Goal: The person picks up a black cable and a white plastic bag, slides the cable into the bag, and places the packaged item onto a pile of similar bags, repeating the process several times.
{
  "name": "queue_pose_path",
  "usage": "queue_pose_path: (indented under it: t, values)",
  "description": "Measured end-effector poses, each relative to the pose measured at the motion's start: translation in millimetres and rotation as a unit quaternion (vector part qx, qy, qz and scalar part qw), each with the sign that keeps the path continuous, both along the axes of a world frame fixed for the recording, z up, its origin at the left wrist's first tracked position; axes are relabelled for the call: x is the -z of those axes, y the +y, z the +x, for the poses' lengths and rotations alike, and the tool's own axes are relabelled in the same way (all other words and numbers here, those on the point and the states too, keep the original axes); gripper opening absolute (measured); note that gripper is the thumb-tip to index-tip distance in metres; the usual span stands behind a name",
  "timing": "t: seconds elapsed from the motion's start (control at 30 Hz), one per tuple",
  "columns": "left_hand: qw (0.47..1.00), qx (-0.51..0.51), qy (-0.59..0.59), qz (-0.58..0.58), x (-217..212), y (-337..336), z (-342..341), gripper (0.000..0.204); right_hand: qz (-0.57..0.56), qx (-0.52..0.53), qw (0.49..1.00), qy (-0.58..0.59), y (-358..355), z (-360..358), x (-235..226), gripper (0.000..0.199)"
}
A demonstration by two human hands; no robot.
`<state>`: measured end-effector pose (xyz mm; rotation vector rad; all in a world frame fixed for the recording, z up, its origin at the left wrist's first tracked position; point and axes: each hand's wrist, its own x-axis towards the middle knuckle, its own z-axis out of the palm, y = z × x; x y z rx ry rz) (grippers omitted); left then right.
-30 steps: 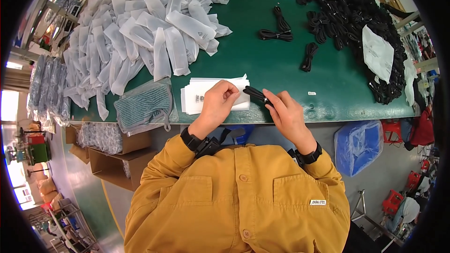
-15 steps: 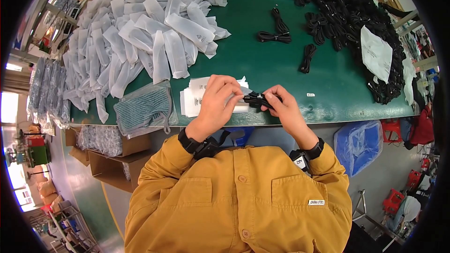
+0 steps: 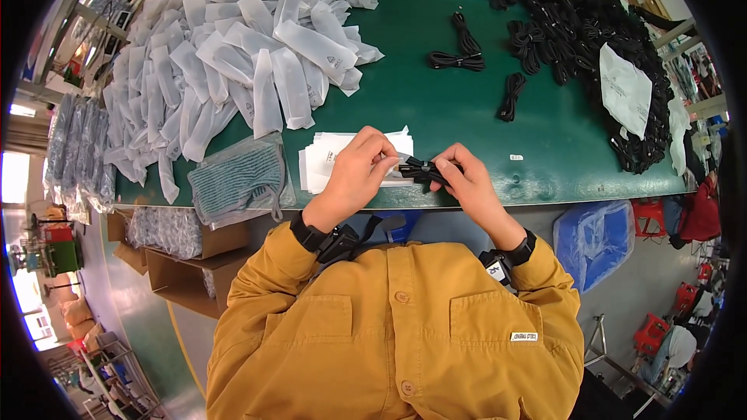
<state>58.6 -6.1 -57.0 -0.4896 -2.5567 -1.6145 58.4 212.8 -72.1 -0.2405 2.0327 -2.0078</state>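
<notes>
A folded black cable bundle [image 3: 420, 171] is pinched at its right end by my right hand [image 3: 469, 180], near the table's front edge. Just left of it, the fingertips of my left hand [image 3: 356, 171] are pressed together beside the cable's end. A thin greyish sliver shows at those fingertips, too small to make out. Under and behind my left hand lies a stack of flat white sleeves [image 3: 315, 162] with small dark print.
A large heap of filled frosted sleeves [image 3: 233, 54] covers the table's far left. Black cable bundles [image 3: 560, 31] pile up at far right, with several loose ones [image 3: 510, 97] nearer. A bagged blue-grey knitted item [image 3: 237, 180] overhangs the front edge. A lined blue bin [image 3: 595, 241] stands right.
My left fingertips have drawn slightly left, away from the cable's end. The bundle has tilted and moved a little lower in my right hand, and the print showing on the sleeve stack differs.
</notes>
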Motion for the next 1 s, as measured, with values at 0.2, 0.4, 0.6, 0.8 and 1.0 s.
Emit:
queue_pose_path:
  t: [0.2,0.4,0.6,0.8,1.0]
  values:
    - [0.999,0.000,-0.006,0.054,5,-6,0,0.006,-0.035,-0.003,0.984,-0.177,8,-5,-7,0.017]
    - [0.995,0.004,-0.032,0.099,8,-8,2,0.005,-0.162,-0.019,0.920,-0.357,15,-8,-6,0.018]
    - [0.990,0.008,-0.053,0.127,10,-9,4,0.005,-0.181,-0.012,0.901,-0.394,17,-3,-6,0.018]
    - [0.997,0.057,0.051,0.022,-4,-5,11,0.007,-0.116,0.011,0.943,-0.311,12,4,-9,0.018]
    - [0.997,0.038,0.069,0.000,-4,3,12,0.006,-0.043,-0.044,0.985,-0.159,8,11,-5,0.016]
